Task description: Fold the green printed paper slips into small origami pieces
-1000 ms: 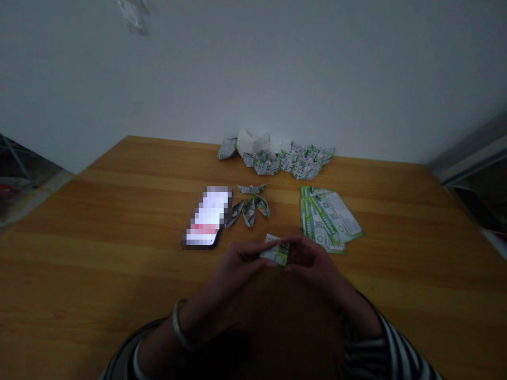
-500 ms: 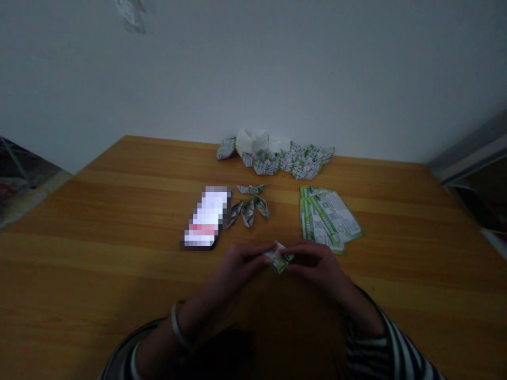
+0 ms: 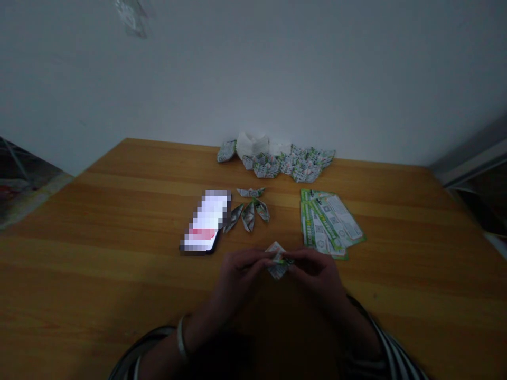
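Note:
My left hand [image 3: 240, 272] and my right hand [image 3: 315, 269] meet over the wooden table [image 3: 99, 248], each pinching one side of a small folded piece of printed paper [image 3: 277, 263]. The piece is diamond-shaped, white and green, held just above the tabletop. Beyond it lie several finished folded paper pieces [image 3: 249, 208] in a small fan. A phone [image 3: 206, 221] with a lit screen lies to their left. A stack of flat green printed sheets [image 3: 328, 222] lies to the right of my hands.
A heap of folded and crumpled printed paper [image 3: 277, 155] sits at the table's far edge against the white wall. A bangle is on my left wrist. Dark clutter shows beyond the table at far left and far right.
The paper piece has been turned and folded smaller, from a flat rectangle into a diamond shape. Both hands have moved slightly nearer to me.

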### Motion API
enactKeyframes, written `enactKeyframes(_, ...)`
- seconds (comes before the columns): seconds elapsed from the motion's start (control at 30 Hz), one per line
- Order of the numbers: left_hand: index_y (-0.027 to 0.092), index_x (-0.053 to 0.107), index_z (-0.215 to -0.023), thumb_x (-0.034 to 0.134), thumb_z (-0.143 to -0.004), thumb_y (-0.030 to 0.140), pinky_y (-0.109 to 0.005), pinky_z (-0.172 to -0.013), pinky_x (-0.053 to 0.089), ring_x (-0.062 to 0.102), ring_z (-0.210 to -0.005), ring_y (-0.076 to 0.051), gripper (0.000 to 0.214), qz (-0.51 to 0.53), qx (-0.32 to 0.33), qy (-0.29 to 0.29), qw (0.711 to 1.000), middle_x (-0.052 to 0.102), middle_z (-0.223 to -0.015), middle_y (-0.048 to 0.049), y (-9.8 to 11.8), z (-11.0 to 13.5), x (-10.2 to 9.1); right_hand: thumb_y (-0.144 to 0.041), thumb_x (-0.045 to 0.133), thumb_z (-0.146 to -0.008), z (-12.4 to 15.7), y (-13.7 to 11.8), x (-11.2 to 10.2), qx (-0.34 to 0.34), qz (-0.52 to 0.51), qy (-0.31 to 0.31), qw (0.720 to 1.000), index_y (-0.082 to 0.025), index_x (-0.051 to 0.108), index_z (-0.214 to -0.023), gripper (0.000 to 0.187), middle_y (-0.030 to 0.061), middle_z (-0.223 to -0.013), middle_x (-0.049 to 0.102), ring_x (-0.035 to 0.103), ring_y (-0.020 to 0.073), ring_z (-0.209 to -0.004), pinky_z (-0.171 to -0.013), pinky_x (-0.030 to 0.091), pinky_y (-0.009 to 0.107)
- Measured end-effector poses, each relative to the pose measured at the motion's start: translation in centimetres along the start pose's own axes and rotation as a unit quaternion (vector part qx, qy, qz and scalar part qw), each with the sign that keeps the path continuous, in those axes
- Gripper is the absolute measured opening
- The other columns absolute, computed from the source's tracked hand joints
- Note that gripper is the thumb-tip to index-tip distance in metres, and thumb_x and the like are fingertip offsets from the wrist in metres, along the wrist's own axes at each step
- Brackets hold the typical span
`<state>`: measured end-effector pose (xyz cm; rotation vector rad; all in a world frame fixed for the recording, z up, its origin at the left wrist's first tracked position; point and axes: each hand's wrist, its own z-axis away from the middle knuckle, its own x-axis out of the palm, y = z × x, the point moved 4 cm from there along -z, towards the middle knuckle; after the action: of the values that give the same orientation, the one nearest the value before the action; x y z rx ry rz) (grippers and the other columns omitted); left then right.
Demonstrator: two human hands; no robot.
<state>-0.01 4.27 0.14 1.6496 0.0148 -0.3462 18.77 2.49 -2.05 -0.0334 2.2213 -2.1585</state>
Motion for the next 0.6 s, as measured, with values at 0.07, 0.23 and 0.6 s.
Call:
enactKeyframes(0.07, 0.027, 0.08, -0.092, 0.071, -0.081, 0.027, -0.03, -0.074, 0.059, 0.076, -0.079, -0.022, 0.014, 0.01, 0.002, 0.003, 1.0, 0.08, -0.089, -0.0043, 0.1, 0.17, -0.02, -0.026, 0.079, -0.074, 0.15, -0.14, -0.06, -0.017, 0.008, 0.016, 1.0, -0.025, 0.081, -0.088, 0.014, 0.0058, -0.082, 0.078, 0.073, 0.0198, -0.073, -0.066, 0.06, 0.03)
enactKeyframes(0.23, 0.028, 0.08, -0.094, 0.072, -0.08, 0.022, -0.027, -0.07, 0.059, 0.076, -0.077, -0.021, 0.018, 0.005, 0.021, -0.019, 1.0, 0.08, -0.089, -0.0044, 0.52, 0.46, 0.12, -0.022, 0.078, -0.074, 0.1, -0.38, -0.41, -0.071, 0.015, 0.03, 0.997, -0.029, 0.081, -0.081, 0.01, 0.0048, -0.081, 0.077, 0.072, 0.0189, -0.072, -0.064, 0.059, 0.028)
enactKeyframes(0.6, 0.029, 0.08, -0.093, 0.068, -0.082, 0.018, -0.028, -0.073, 0.059, 0.076, -0.079, -0.021, 0.02, 0.042, -0.003, -0.049, 0.998, 0.08, -0.089, -0.0023, 0.43, 0.61, 0.6, -0.019, 0.078, -0.075, 0.53, -0.97, -0.45, -0.123, 0.087, 0.039, 0.988, -0.028, 0.081, -0.08, 0.01, 0.0032, -0.074, 0.078, 0.072, 0.019, -0.065, -0.062, 0.058, 0.028)
